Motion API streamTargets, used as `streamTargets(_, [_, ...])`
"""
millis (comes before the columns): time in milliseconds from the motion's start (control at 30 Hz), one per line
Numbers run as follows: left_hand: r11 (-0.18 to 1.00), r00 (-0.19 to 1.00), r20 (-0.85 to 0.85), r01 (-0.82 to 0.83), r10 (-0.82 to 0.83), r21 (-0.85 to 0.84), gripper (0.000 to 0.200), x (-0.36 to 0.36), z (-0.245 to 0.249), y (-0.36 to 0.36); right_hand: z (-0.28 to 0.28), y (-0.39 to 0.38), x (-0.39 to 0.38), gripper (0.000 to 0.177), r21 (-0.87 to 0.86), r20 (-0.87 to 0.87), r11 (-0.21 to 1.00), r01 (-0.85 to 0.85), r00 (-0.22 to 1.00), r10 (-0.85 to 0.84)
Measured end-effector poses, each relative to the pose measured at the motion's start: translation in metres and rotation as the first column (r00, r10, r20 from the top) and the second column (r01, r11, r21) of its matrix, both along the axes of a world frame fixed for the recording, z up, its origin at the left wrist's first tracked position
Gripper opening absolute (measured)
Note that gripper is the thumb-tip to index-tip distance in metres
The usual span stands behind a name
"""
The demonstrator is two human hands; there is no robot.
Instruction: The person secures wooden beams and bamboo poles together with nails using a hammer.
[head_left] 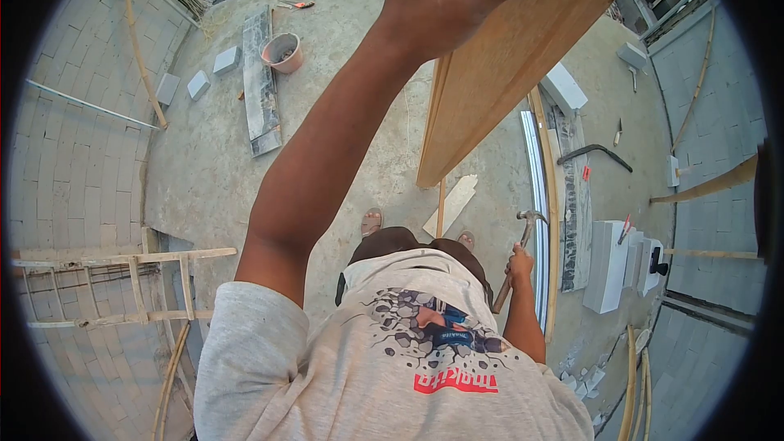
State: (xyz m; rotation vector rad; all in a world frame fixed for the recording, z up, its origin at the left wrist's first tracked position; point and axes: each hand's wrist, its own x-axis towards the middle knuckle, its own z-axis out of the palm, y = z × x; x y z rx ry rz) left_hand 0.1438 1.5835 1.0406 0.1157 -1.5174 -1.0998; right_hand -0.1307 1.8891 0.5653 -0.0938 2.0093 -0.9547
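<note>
A tall brown wooden frame [498, 57] stands upright in front of me, its lower end near the floor. My left hand [441, 4] holds it high up at the top of the view, with the thumb across its face; the other fingers are mostly cut off by the image edge. Low on my right side, my right hand [520, 265] is closed round the handle of a claw hammer [527, 229], whose metal head points up. Under the frame are a thin wooden strip [441, 208] and a pale broken board [457, 202] on the concrete.
A bucket [282, 53] and a long plank [260, 86] lie ahead left. Metal profiles [536, 171], a stained board [575, 220], a black bar [596, 149] and a white block [605, 265] are on the right. A wooden ladder [135, 286] stands at left, near block walls [69, 155].
</note>
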Motion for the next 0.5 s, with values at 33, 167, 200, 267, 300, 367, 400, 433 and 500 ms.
streamTargets(33, [1.000, 1.000, -0.017, 0.019, -0.018, 0.023, 0.064, 0.001, 0.001, 0.003, 0.007, -0.005, 0.004, 0.026, -0.005, -0.034, 0.998, -0.057, 0.998, 0.057])
streamTargets(167, [0.982, 0.994, 0.039, -0.096, 0.103, -0.160, 0.064, 0.007, -0.006, 0.001, 0.006, -0.009, 0.013, 0.027, 0.044, -0.079, 0.977, -0.207, 0.974, 0.210])
streamTargets(200, [0.997, 0.998, 0.047, -0.041, 0.044, -0.060, 0.066, 0.012, -0.010, 0.000, 0.006, -0.009, 0.015, 0.027, 0.050, -0.084, 0.974, -0.223, 0.970, 0.226])
streamTargets(267, [0.987, 0.995, 0.044, 0.081, -0.087, 0.138, 0.072, 0.020, -0.021, -0.004, 0.003, -0.006, 0.021, 0.029, 0.179, -0.076, 0.943, -0.282, 0.951, 0.299])
streamTargets(300, [0.986, 0.995, 0.048, 0.081, -0.089, 0.147, 0.078, 0.032, -0.034, -0.007, -0.008, 0.001, 0.017, 0.032, 0.180, -0.049, 0.930, -0.321, 0.941, 0.334])
streamTargets(367, [0.986, 0.971, 0.171, -0.168, 0.168, -0.017, 0.080, 0.063, -0.098, -0.035, -0.032, 0.015, 0.013, 0.034, 0.244, -0.137, 0.885, -0.396, 0.889, 0.436])
streamTargets(400, [0.967, 0.973, 0.165, -0.189, 0.160, 0.173, 0.080, 0.081, -0.127, -0.033, -0.039, 0.024, 0.013, 0.037, 0.318, -0.217, 0.832, -0.455, 0.819, 0.531])
streamTargets(433, [0.898, 0.963, 0.202, -0.245, 0.180, 0.367, 0.081, 0.097, -0.159, -0.031, -0.043, 0.037, 0.012, 0.050, 0.345, -0.304, 0.770, -0.536, 0.713, 0.632])
streamTargets(500, [0.723, 0.922, 0.339, -0.361, 0.184, 0.589, 0.084, 0.122, -0.231, -0.015, -0.036, 0.051, 0.009, 0.053, 0.373, -0.225, 0.724, -0.581, 0.700, 0.678])
